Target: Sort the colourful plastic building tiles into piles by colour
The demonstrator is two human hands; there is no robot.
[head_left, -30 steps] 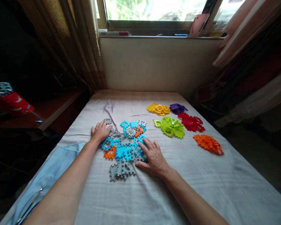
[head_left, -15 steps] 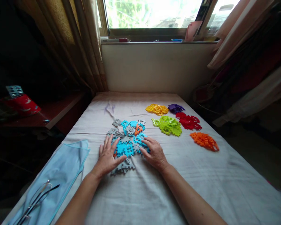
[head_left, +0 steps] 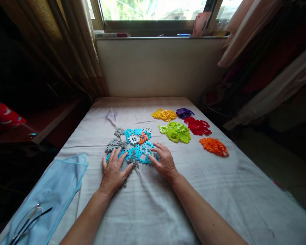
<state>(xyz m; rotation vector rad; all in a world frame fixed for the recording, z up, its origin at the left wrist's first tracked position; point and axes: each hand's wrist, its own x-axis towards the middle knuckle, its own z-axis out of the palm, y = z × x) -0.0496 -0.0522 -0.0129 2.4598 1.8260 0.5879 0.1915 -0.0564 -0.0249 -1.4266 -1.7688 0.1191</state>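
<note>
My left hand (head_left: 114,170) lies spread over the near left part of a mixed heap, on top of grey and blue toothed plastic pieces. My right hand (head_left: 164,161) has its fingers apart at the heap's right edge, touching blue pieces (head_left: 145,158). Grey pieces (head_left: 114,144) lie at the heap's left side, beyond my left fingers. An orange piece (head_left: 143,137) and a white window-shaped piece (head_left: 134,139) rest among the blue ones. What lies beneath my left palm is partly hidden.
Separate piles sit at the right: yellow (head_left: 164,115), purple (head_left: 185,113), red (head_left: 198,126), lime green (head_left: 177,132) and orange (head_left: 214,146). A light blue cloth (head_left: 58,183) with glasses (head_left: 32,221) lies at the left, below a window ledge (head_left: 158,38) and wall.
The view has shifted, moving the scene left and slightly up. Some pieces under my hands have been spread and turned; a white window piece now shows beside the orange one.
</note>
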